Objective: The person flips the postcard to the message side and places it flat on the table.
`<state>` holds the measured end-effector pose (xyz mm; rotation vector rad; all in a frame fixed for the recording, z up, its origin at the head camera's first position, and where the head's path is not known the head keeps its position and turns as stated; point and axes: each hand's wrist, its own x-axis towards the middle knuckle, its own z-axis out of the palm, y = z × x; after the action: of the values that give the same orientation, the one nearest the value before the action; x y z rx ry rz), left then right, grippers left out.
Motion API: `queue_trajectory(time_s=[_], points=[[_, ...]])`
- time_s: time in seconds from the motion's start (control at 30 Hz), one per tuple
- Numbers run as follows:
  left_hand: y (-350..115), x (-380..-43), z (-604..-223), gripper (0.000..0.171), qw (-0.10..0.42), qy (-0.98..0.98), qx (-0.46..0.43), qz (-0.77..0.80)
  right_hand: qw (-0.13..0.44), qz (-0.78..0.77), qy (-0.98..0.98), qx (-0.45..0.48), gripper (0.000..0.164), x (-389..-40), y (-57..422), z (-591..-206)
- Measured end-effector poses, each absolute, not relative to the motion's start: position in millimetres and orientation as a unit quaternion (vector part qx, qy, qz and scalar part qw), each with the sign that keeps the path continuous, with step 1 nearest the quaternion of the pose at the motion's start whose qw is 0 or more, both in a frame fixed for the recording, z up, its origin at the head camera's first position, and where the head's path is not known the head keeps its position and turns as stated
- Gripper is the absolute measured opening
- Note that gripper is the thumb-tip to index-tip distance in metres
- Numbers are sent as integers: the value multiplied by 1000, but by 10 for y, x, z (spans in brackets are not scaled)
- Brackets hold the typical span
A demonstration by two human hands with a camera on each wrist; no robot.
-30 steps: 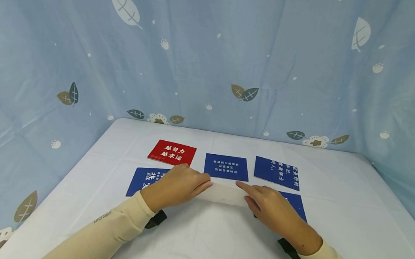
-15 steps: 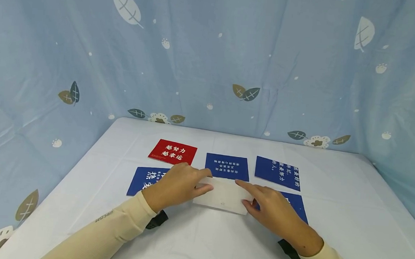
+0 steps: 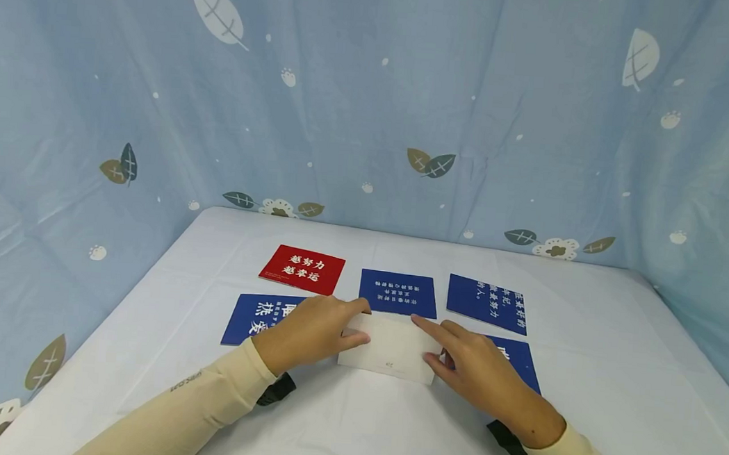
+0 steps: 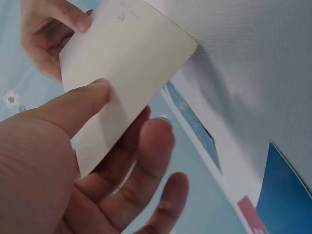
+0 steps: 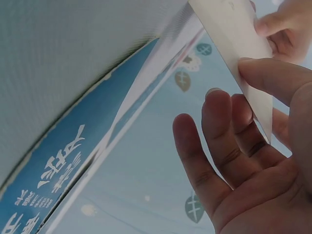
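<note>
In the head view an off-white card [image 3: 391, 347] with a small grey mark near its lower edge is held up over the white table, its plain face tilted towards me. My left hand [image 3: 314, 330] pinches its left end, thumb on the plain face and fingers behind, as the left wrist view shows on the card [image 4: 126, 58]. At the opposite end my right hand [image 3: 478, 367] grips it between thumb and fingers, the index finger along the top edge. The card's other face is hidden.
Behind the held card lie a red card [image 3: 302, 269] and two blue cards [image 3: 398, 293] [image 3: 487, 304] with white characters. Another blue card [image 3: 259, 318] is partly covered by my left hand, and one more blue card [image 3: 519, 359] by my right. A leaf-patterned blue curtain [image 3: 372, 103] hangs behind the table.
The card has turned from a narrow, nearly edge-on strip to show much more of its plain face, its lower edge swinging down. Both hands keep their grip and barely shift.
</note>
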<state>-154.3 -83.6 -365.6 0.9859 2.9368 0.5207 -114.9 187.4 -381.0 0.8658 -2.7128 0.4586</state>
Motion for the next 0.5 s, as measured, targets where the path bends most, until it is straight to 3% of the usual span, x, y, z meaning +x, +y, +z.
queue_trajectory(time_s=[0.17, 0.5], points=[[-846, -1556, -3688, 51, 19, 934, 308, 180, 113, 161, -941, 277, 70, -1150, 1856, -3819], [-818, -1564, -3742, 65, 28, 935, 299, 187, 67, 178, -957, 221, 63, -1170, 1848, -3827]])
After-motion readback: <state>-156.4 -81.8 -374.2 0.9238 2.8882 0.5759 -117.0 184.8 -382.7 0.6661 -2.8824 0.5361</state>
